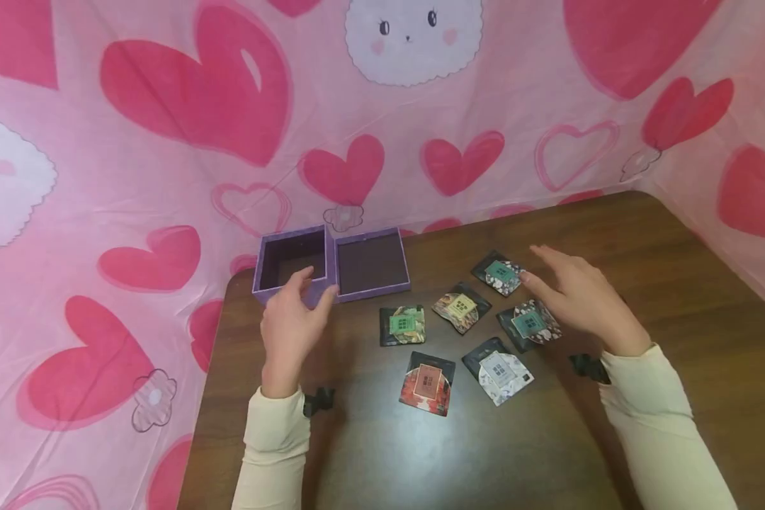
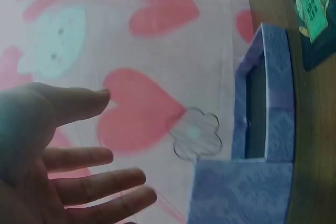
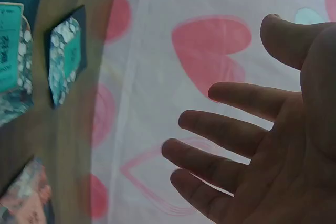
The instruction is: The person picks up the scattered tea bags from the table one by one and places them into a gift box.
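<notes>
"Packets (image 1: 427,383), six of them, lie scattered on the worktop (image 1: 497,460) right of the purple box (image 2: 241,192); a shallow tray (image 2: 280,77) sits just beside it. And the hands?"

"Both empty, fingers spread. The left hand (image 1: 293,329) hovers near the box, the right hand (image 1: 580,294) well to its right, by the farther packets."

"Which step?"

"Seemingly a reach, the grip not yet made. A next move would call for lowering a hand and pinching one flat packet's edge."
</notes>
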Motion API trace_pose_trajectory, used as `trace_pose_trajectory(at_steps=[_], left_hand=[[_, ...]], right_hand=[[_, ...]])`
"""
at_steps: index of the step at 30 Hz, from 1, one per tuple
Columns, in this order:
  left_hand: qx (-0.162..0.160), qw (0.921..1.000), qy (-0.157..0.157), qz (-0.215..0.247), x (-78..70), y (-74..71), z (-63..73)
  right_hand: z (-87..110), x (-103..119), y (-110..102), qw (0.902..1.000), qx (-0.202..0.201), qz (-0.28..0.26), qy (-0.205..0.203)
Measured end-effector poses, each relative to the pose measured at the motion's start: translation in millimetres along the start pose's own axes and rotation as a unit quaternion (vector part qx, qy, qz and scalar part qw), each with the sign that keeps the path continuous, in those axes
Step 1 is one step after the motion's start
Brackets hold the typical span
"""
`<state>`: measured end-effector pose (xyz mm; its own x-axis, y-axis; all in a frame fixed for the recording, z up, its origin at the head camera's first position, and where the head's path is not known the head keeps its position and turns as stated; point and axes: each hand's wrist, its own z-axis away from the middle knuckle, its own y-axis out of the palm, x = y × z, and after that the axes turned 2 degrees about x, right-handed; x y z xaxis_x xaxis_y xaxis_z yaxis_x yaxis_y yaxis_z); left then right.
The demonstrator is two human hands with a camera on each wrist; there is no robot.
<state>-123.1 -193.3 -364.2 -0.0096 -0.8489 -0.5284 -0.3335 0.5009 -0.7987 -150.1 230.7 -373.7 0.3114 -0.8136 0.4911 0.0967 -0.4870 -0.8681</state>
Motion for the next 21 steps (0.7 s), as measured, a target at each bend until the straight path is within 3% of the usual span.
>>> trace_pose_trajectory(at_steps=[3, 6, 11, 14, 21], left_hand=[[-0.007, 0.9979, -0.042, 0.048, 14.4, -1.9, -5.1], [-0.020, 0.9943, -0.064, 0.083, 30.1, -4.5, -11.4], [-0.045, 0.9885, -0.087, 0.115, 54.1, -9.8, -20.8], [-0.054, 0.9832, -0.120, 0.127, 65.1, -12.5, -24.6], [-0.044, 0.9672, -0.197, 0.155, 83.7, -10.1, -30.4]], right_hand=[[-2.9, -3.3, 5.5, 0.9996, 0.002, -0.028, 0.001], [-5.4, -4.7, 9.1, 0.9989, 0.008, -0.045, 0.006], [-9.8, -2.9, 12.9, 0.9981, 0.014, -0.058, 0.010], [-13.1, -0.6, 15.2, 0.9976, 0.016, -0.067, 0.009], [-21.7, 0.2, 25.4, 0.9961, 0.014, -0.086, 0.017]])
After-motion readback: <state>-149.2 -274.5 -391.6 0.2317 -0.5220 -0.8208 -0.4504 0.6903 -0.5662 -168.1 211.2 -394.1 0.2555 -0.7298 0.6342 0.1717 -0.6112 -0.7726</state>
